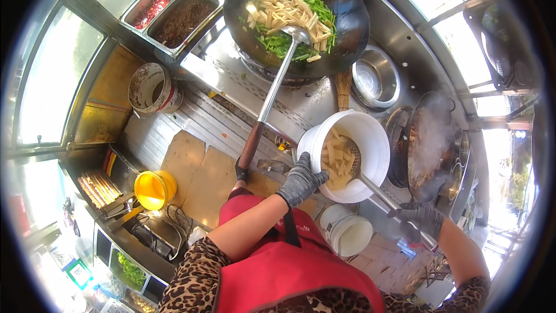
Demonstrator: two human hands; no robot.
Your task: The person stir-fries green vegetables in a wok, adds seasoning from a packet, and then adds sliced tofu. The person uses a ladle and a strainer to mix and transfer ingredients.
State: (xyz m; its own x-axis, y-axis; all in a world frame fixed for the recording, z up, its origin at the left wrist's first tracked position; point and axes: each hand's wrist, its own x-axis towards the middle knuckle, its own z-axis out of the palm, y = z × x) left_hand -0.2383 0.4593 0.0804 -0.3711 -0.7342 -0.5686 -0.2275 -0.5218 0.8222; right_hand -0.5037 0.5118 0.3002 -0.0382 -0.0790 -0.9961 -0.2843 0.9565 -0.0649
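Note:
My gloved left hand [303,181] grips the near rim of a white plastic bucket [377,152], thumb over the edge. Inside the bucket lie pale strips [336,156], likely bean-curd sticks, in cloudy liquid. A perforated skimmer [355,161] dips among them, and my gloved right hand [419,219] is closed around its long metal handle. Beyond the bucket sits a large wok [347,21], holding cut green stalks [315,4] topped with more pale strips [282,8]. A wok ladle [278,76] rests in that wok, its wooden handle reaching toward my body.
Steam rises from a second wok [428,143] on the right. Steel basins [377,76] and a bamboo brush [343,89] stand between the woks. Seasoning trays [184,17] are at upper left. On the floor side are a dirty bucket [150,89], a yellow bucket [156,189] and another white bucket [347,230].

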